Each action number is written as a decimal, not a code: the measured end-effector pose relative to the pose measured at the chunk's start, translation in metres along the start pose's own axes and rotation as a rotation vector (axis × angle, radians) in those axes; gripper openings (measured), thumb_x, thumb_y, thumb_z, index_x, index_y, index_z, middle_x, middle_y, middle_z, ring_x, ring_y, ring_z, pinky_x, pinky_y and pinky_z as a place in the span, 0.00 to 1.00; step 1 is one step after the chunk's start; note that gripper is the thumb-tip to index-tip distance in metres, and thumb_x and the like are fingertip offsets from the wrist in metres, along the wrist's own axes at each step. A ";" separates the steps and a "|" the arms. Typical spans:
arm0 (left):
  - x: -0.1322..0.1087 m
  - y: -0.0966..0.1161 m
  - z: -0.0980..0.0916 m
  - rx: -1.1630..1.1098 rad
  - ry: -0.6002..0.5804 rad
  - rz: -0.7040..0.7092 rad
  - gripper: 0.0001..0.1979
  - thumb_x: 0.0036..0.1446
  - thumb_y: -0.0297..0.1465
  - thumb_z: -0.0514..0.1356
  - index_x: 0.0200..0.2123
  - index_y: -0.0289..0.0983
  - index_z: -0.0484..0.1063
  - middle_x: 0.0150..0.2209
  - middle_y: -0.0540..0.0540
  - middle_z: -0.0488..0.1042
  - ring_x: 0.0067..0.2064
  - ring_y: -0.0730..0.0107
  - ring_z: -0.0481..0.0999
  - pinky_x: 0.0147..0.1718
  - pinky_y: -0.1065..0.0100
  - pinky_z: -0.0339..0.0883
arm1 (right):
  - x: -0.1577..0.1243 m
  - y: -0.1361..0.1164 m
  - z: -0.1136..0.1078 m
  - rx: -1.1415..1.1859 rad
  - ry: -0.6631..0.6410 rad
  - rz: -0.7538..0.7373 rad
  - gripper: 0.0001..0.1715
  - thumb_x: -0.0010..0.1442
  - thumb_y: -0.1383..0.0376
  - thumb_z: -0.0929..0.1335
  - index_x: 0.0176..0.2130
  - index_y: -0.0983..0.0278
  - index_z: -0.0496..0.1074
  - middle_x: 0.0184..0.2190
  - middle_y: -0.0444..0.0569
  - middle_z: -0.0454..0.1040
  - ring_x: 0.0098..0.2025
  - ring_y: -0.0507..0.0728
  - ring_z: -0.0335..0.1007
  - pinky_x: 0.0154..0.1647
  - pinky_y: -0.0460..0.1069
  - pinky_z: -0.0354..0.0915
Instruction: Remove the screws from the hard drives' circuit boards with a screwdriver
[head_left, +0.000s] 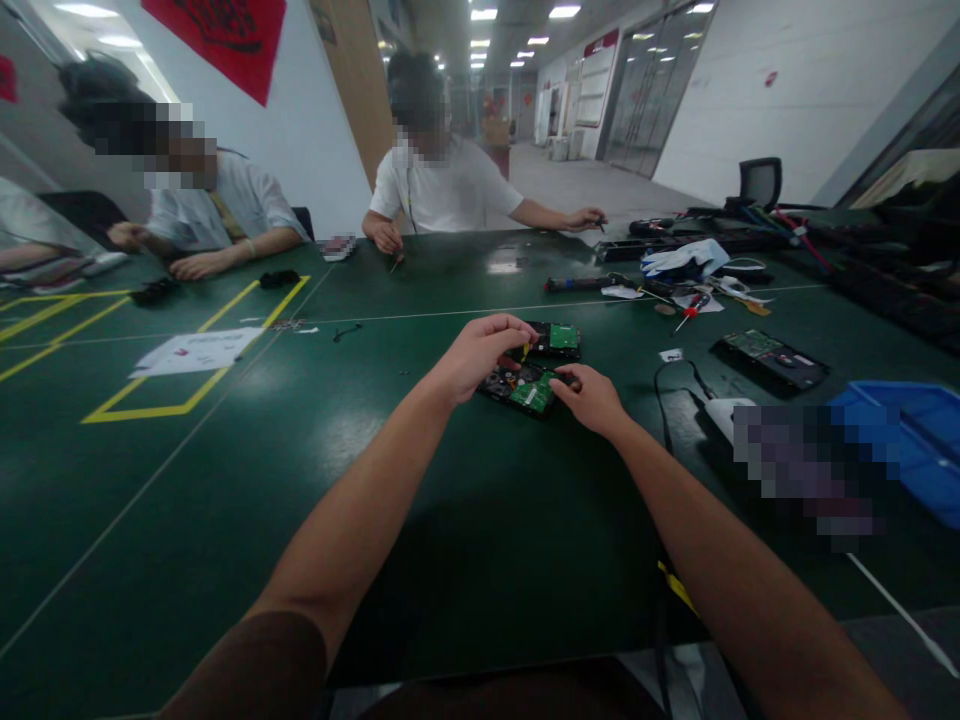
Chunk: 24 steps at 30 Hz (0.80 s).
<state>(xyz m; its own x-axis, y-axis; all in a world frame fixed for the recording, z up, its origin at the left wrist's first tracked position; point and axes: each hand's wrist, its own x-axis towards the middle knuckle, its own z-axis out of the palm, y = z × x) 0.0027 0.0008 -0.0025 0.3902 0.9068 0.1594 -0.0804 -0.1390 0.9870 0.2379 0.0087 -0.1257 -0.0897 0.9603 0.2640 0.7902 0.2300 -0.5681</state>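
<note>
The left part of the near hard drive (531, 396) lies partly hidden under the left hand (480, 360), and the far hard drive (564, 340) is covered at its left end by the same hand's fingers. A small yellow piece (526, 349) shows at those fingertips, too small to identify; thumb and forefinger are drawn nearly together on it, the other fingers curled. A pixelated patch masks most of a pale object (724, 412) on the right, and the blue bin (926, 430) beside it is cut off by the picture's edge. Both forearms reach forward and converge over the tabletop (300, 520), the left one emerging from a dark sleeve (259, 655). The right hand (596, 400) is partly closed, thumb and fingers at the near drive's right end; whether it grips or only steadies the drive, I cannot tell. The near drive lies between the two hands, green board facing up, directly below the left fingertips, with the far drive just beyond it.
</note>
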 end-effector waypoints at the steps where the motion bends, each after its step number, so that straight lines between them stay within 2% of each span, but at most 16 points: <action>1: 0.000 0.000 -0.001 0.019 0.004 0.001 0.06 0.58 0.32 0.63 0.35 0.36 0.78 0.42 0.43 0.78 0.42 0.67 0.75 0.33 0.70 0.67 | 0.000 0.000 0.000 -0.004 -0.001 0.000 0.21 0.65 0.54 0.69 0.52 0.63 0.75 0.46 0.53 0.78 0.37 0.56 0.74 0.41 0.52 0.68; 11: 0.000 0.003 -0.006 0.067 0.083 -0.008 0.09 0.58 0.31 0.60 0.37 0.37 0.81 0.45 0.42 0.79 0.42 0.66 0.73 0.30 0.71 0.65 | 0.000 0.001 -0.001 -0.011 -0.003 -0.009 0.20 0.65 0.54 0.69 0.52 0.62 0.75 0.48 0.53 0.78 0.38 0.56 0.74 0.41 0.52 0.68; 14: 0.000 0.003 -0.004 0.029 0.082 -0.004 0.08 0.57 0.29 0.60 0.38 0.37 0.79 0.42 0.43 0.78 0.42 0.66 0.74 0.29 0.71 0.66 | 0.000 0.000 -0.001 -0.006 -0.005 -0.001 0.21 0.65 0.54 0.69 0.53 0.61 0.75 0.48 0.53 0.78 0.37 0.56 0.74 0.40 0.52 0.68; 18: 0.001 0.002 -0.002 -0.091 0.051 -0.021 0.06 0.58 0.28 0.59 0.37 0.38 0.76 0.37 0.44 0.76 0.41 0.66 0.75 0.33 0.68 0.72 | 0.000 -0.002 -0.002 -0.009 -0.006 0.006 0.21 0.65 0.53 0.68 0.53 0.62 0.75 0.47 0.53 0.78 0.37 0.56 0.74 0.39 0.51 0.67; 22: 0.001 0.001 -0.001 -0.180 0.030 -0.031 0.06 0.60 0.27 0.58 0.34 0.37 0.75 0.38 0.43 0.76 0.43 0.65 0.76 0.41 0.62 0.76 | 0.000 -0.002 -0.002 0.003 -0.014 0.008 0.21 0.65 0.54 0.68 0.52 0.62 0.75 0.47 0.53 0.78 0.36 0.56 0.74 0.39 0.51 0.67; 24: 0.001 0.001 -0.001 -0.183 0.022 -0.032 0.06 0.60 0.28 0.57 0.34 0.37 0.75 0.38 0.43 0.76 0.43 0.65 0.76 0.41 0.62 0.76 | 0.000 -0.002 -0.001 0.002 -0.013 0.005 0.21 0.65 0.54 0.68 0.52 0.62 0.75 0.47 0.53 0.78 0.36 0.55 0.74 0.39 0.51 0.67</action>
<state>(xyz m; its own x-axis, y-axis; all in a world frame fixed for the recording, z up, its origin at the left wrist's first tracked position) 0.0026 0.0021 -0.0016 0.3754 0.9183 0.1257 -0.2346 -0.0370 0.9714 0.2373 0.0081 -0.1239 -0.0937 0.9634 0.2510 0.7895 0.2255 -0.5709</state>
